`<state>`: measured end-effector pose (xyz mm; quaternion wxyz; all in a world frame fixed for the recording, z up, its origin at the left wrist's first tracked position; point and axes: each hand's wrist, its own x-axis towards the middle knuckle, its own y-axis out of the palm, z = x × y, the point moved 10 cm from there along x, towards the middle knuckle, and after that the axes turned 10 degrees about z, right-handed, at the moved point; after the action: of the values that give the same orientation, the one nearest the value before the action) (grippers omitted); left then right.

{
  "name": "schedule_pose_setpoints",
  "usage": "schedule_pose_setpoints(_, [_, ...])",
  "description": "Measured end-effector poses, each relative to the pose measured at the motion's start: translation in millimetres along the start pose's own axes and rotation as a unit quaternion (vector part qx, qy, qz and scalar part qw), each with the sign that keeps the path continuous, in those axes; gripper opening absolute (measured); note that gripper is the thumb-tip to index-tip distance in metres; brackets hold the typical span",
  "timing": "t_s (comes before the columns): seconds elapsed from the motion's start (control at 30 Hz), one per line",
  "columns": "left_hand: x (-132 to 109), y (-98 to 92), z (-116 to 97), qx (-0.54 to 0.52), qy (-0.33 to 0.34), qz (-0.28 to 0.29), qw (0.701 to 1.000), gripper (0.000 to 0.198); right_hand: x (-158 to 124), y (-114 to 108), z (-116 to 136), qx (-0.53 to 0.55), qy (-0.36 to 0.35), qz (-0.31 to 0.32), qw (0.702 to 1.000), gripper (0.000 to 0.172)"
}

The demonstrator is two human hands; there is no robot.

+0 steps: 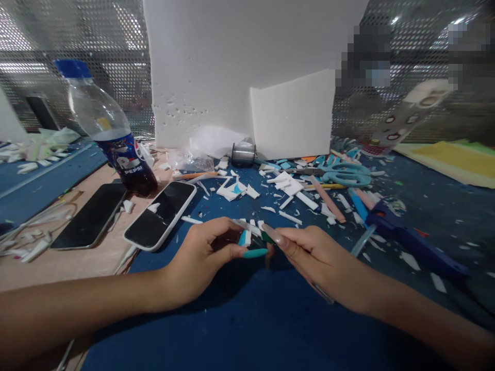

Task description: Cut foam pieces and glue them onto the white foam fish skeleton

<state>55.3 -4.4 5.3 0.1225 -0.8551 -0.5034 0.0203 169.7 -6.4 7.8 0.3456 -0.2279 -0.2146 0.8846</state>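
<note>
My left hand and my right hand meet over the blue mat near its front middle. Both are pinched round a small piece of foam, white with blue and green parts. A thin tool handle runs under my right palm, its tip hidden by the fingers. White foam scraps lie scattered just beyond the hands.
Two phones lie at left, a white-edged phone and a black phone, with a Pepsi bottle behind them. Teal scissors, pens and a blue glue gun sit at right. White foam boards stand at the back.
</note>
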Motion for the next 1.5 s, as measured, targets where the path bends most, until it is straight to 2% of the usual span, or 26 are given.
schedule_pose_setpoints(0.2, [-1.2, -3.8, 1.0, 0.006, -0.001, -0.017, 1.0, 0.015, -0.8, -3.6, -1.5, -0.021, 0.022, 0.005, 1.0, 0.045])
schedule_pose_setpoints(0.33, [0.3, -1.4, 1.0, 0.007, -0.004, -0.008, 1.0, 0.011, -0.1, -1.9, 0.7, -0.029, 0.005, 0.006, 1.0, 0.043])
schedule_pose_setpoints(0.53, [0.3, -0.2, -4.3, 0.052, 0.012, 0.007, 0.999, 0.014, 2.3, 2.7, -1.5, -0.019, 0.018, 0.028, 0.999, 0.045])
schedule_pose_setpoints(0.73, [-3.2, -7.1, -7.4, 0.026, 0.023, -0.029, 0.999, 0.017, 1.6, 1.8, -4.2, -0.015, 0.02, 0.04, 0.999, 0.052])
schedule_pose_setpoints(0.93, [0.1, 0.6, -6.3, 0.015, 0.033, 0.006, 0.999, 0.015, 1.3, 6.4, -0.8, -0.009, 0.008, 0.04, 0.999, 0.045])
schedule_pose_setpoints(1.23, [-1.9, -4.4, -12.3, 0.032, 0.053, -0.015, 0.998, 0.016, 0.4, 2.8, 4.2, -0.025, 0.012, 0.035, 0.999, 0.046])
schedule_pose_setpoints(1.5, [0.7, 3.0, -3.7, 0.001, 0.035, 0.019, 0.999, 0.015, 1.6, 7.4, 2.8, -0.023, -0.017, 0.039, 0.999, 0.043])
